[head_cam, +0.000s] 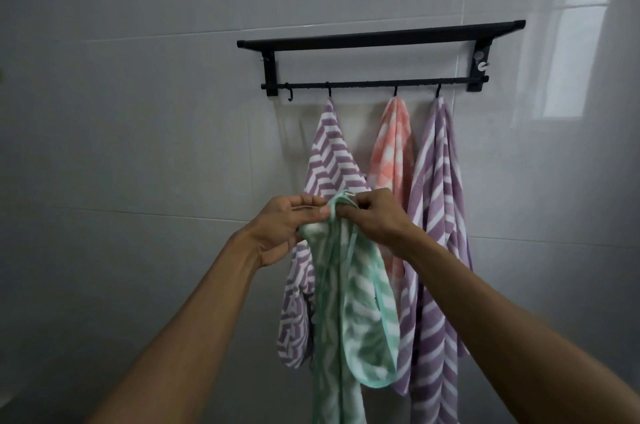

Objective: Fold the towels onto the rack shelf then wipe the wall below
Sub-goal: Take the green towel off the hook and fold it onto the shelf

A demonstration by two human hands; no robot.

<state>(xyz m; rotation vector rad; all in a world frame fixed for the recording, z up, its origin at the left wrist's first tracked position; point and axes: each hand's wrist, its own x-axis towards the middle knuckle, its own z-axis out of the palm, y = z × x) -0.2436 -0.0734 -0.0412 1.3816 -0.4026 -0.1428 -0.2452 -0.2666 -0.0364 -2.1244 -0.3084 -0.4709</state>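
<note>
A green and white striped towel (349, 302) hangs down from both my hands in front of the wall. My left hand (284, 226) pinches its top edge from the left, and my right hand (375, 216) grips the same edge from the right. Above, a black rack shelf (381, 36) is fixed to the tiles, with a hook rail (363, 83) under it. Three towels hang from the hooks: a purple zigzag towel (329, 153), a pink checked towel (393, 146) and a purple striped towel (440, 216). The leftmost hook (290, 96) is bare.
The grey tiled wall (138, 112) spreads left of and below the rack. Window light falls as a reflection (581, 43) on the tiles at the upper right. My forearms cross the lower half of the view.
</note>
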